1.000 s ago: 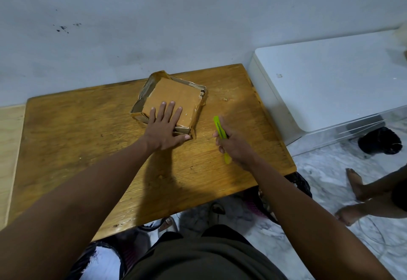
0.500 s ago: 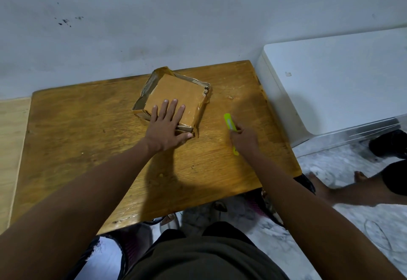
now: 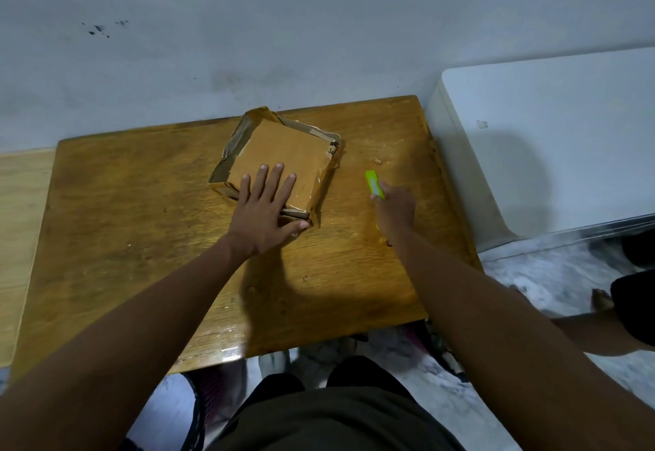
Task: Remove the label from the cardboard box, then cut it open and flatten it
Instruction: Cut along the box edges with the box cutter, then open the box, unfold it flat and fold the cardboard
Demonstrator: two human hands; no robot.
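Observation:
A squashed brown cardboard box [image 3: 283, 153] lies low on the wooden table [image 3: 141, 238], its taped top panel sunk inside raised side walls. My left hand [image 3: 266, 209] rests flat on the box's near edge, fingers spread. To the right of the box, my right hand [image 3: 395, 207] grips a bright green utility knife [image 3: 375, 185]. The knife's tip points away from me and is apart from the box. A small printed scrap shows at the box's right corner.
A grey wall runs along the table's far edge. A white cabinet [image 3: 553, 138] stands right of the table. Another person's leg and foot [image 3: 602, 301] are on the marble floor at the right. Small crumbs dot the tabletop.
My right hand has carried the knife a little further right and away from the box. The left hand stays pressed on the box. The other person's legs have shifted right.

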